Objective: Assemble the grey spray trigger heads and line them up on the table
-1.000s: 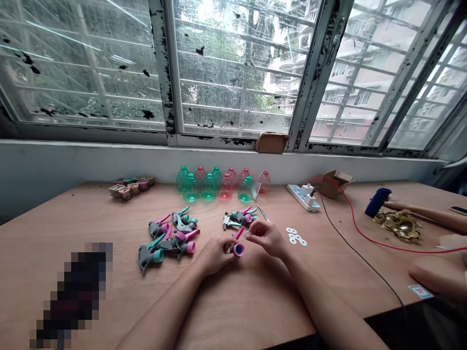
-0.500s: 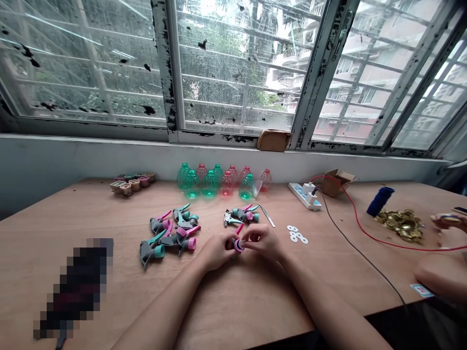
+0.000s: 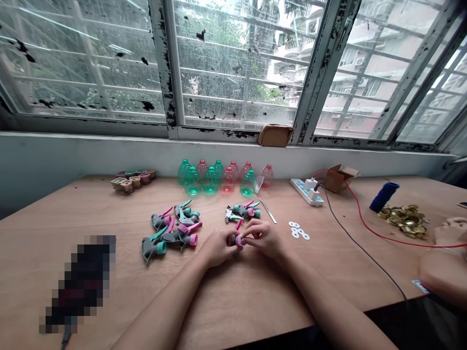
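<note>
Fingers around pink cap, mostly hidden

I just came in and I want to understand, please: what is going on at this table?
A person holds a trigger sprayer head with a pink collar between the left hand and right hand. More trigger sprayers lie to the left on the wooden table, with green and pink plastic bottles behind them. At the right, another person's hand is near gold metal pieces.
</note>
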`<action>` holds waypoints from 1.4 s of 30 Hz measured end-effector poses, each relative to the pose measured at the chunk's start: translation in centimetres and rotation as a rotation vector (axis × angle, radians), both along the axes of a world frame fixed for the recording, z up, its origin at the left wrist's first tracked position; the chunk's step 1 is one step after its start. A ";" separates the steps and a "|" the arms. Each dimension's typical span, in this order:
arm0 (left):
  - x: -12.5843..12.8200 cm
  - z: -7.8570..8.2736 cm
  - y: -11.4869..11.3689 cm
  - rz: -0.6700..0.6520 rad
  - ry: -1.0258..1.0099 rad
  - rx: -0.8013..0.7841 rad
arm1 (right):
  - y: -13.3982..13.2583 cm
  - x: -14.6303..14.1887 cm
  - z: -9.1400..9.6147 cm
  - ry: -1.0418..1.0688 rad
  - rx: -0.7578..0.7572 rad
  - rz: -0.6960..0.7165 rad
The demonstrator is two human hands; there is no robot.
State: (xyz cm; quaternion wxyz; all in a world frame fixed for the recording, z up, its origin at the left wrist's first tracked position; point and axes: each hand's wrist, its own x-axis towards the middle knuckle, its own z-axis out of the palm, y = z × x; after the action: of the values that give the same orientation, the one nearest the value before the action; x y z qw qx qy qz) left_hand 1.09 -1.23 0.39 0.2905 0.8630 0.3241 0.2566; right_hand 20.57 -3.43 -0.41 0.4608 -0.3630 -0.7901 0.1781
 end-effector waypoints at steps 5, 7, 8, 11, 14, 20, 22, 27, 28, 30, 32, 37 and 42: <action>0.0 -0.2 0.2 0.016 0.010 0.016 | 0.0 0.2 -0.2 -0.031 -0.024 0.005; 0.0 -0.2 0.3 0.016 0.011 0.025 | 0.1 0.3 -0.3 -0.031 -0.021 0.000; 0.1 -0.3 0.3 0.017 0.012 0.029 | 0.1 0.3 -0.4 -0.028 -0.021 -0.004; 0.1 -0.3 0.3 0.017 0.014 0.031 | 0.2 0.3 -0.5 -0.011 -0.015 -0.014; 0.1 -0.3 0.2 0.012 0.023 0.021 | 0.2 0.3 -0.6 -0.017 -0.002 -0.017; 0.0 -0.2 0.1 0.009 0.009 0.020 | 0.1 0.3 -0.7 -0.036 -0.012 -0.024; 0.0 -0.3 0.1 0.009 0.008 0.024 | 0.0 0.2 -0.7 -0.029 -0.016 -0.012; 0.0 -0.7 0.3 0.026 0.010 0.039 | -0.1 0.0 -0.5 -0.027 -0.032 -0.002; 0.0 -0.8 0.3 0.024 0.007 0.046 | -0.1 0.0 -0.5 -0.029 -0.032 -0.006; 0.0 -0.8 0.2 0.015 0.004 0.055 | -0.1 0.1 -0.5 -0.030 -0.025 -0.009; 0.0 -0.8 0.2 0.016 0.007 0.055 | 0.0 0.1 -0.6 -0.029 -0.018 -0.007; -0.1 -0.9 0.1 0.035 0.020 0.044 | 0.0 0.1 -0.8 -0.016 -0.011 -0.005; -0.1 -1.0 0.1 0.045 0.014 0.073 | 0.1 0.0 -0.9 -0.036 0.005 -0.001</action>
State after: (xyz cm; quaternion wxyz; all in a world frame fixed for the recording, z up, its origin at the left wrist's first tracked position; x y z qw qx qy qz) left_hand 1.00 -1.11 -0.64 0.2507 0.8673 0.3357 0.2687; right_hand 20.54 -3.30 -1.31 0.4474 -0.3653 -0.7985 0.1696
